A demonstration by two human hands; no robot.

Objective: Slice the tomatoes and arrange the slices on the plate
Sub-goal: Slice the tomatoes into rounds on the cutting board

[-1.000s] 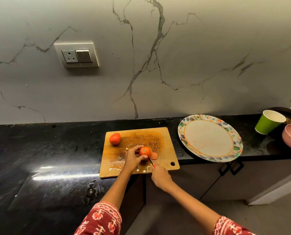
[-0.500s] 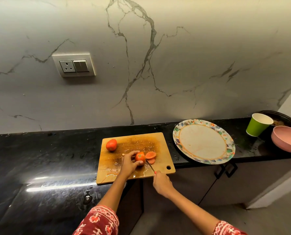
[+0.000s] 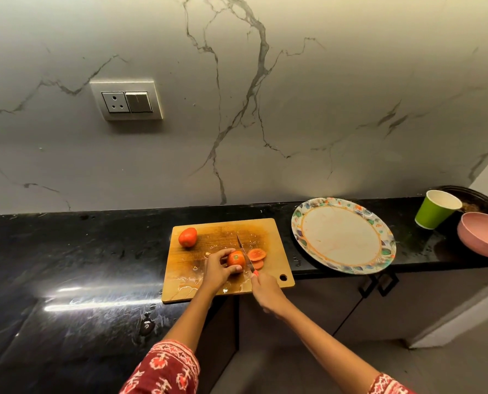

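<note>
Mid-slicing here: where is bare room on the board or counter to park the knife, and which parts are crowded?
Free: the cutting board's far right corner, beyond the cut slices; the black counter left of the board. The plate holds nothing yet. Crowded: the board's near middle, where the left hand grips the tomato and the right hand works the knife.

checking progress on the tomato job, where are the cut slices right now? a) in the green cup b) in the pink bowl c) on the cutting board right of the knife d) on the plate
c: the slices lie on the cutting board just right of the knife, while the plate holds none.
</note>
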